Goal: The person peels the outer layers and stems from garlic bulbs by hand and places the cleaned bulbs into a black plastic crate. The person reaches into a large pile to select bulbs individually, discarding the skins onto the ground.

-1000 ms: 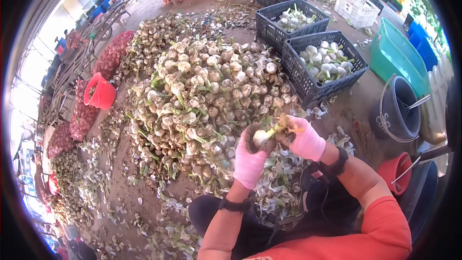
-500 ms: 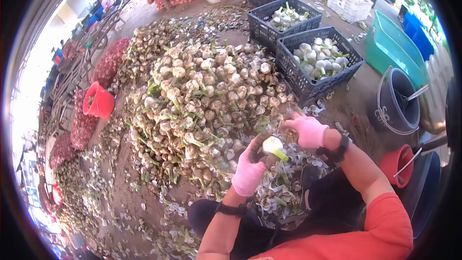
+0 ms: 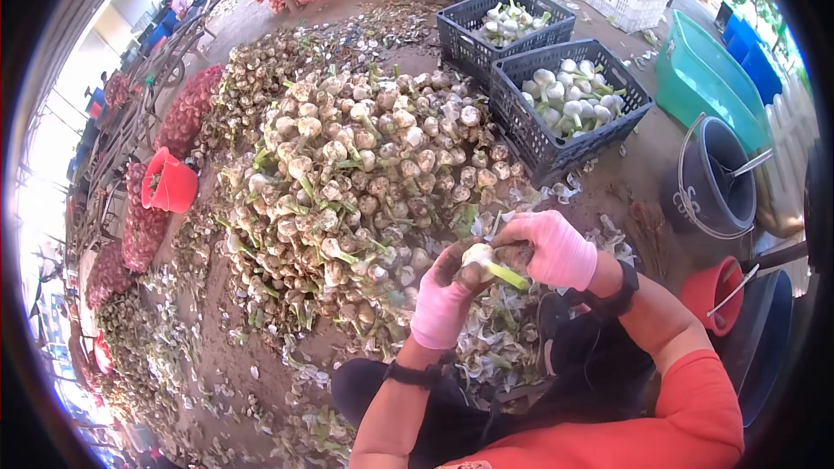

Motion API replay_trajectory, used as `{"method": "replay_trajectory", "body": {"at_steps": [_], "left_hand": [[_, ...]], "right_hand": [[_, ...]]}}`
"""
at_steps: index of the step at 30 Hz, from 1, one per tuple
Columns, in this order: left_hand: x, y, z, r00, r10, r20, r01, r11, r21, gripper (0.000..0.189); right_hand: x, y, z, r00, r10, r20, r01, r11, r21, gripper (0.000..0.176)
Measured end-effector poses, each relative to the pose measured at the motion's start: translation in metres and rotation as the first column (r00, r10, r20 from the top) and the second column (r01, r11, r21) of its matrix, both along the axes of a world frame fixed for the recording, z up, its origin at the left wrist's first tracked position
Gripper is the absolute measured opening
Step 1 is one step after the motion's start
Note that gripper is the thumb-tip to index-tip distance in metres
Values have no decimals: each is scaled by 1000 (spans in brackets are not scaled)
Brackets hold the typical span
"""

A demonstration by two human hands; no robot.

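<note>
Over the peelings in front of my knees, my left hand (image 3: 448, 297), in a pink glove with dirty fingertips, holds a white garlic bulb (image 3: 477, 254). Its cut green stem (image 3: 507, 275) points to the lower right. My right hand (image 3: 549, 247), also gloved in pink, is bent over the bulb, its thumb and fingers closed against the upper right side. The fingers cover part of the bulb. Just ahead lies a large heap of unpeeled garlic (image 3: 347, 174) with soil-stained skins and short stems. Loose garlic skins (image 3: 499, 343) lie below my hands.
Black crates (image 3: 543, 152) with peeled garlic stand beyond the heap at right. Further right are a green tub (image 3: 695, 87), a dark bucket (image 3: 708, 178) and a red bucket (image 3: 712, 295). At left, a red bucket (image 3: 172, 184) stands by filled mesh sacks (image 3: 146, 226).
My right hand has moved left and down onto the garlic bulb, its fingers closing in. The bulb has turned in my left hand, and its stem now shows longer.
</note>
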State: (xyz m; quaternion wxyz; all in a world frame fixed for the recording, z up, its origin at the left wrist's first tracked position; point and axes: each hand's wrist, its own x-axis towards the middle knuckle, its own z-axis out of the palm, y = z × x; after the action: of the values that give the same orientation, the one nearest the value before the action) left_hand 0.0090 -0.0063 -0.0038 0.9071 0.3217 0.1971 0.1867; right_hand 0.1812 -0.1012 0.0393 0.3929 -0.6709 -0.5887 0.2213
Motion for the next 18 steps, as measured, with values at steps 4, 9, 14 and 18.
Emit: {"method": "replay_trajectory", "body": {"at_steps": [4, 9, 14, 18], "left_hand": [[1, 0, -6, 1000, -6, -13, 6, 999, -47, 53], [-1, 10, -1, 953, -283, 106, 290, 956, -54, 61], [-5, 4, 9, 943, -311, -118, 322, 943, 87, 76], [-11, 4, 15, 992, -126, -30, 129, 980, 149, 94]], "right_hand": [[-6, -2, -8, 989, -62, 136, 53, 996, 68, 17], [1, 1, -1, 991, -11, 131, 12, 1000, -9, 21], [13, 8, -35, 933, 2, 360, 83, 972, -219, 22], [18, 6, -69, 829, 415, 375, -59, 731, -680, 21]]}}
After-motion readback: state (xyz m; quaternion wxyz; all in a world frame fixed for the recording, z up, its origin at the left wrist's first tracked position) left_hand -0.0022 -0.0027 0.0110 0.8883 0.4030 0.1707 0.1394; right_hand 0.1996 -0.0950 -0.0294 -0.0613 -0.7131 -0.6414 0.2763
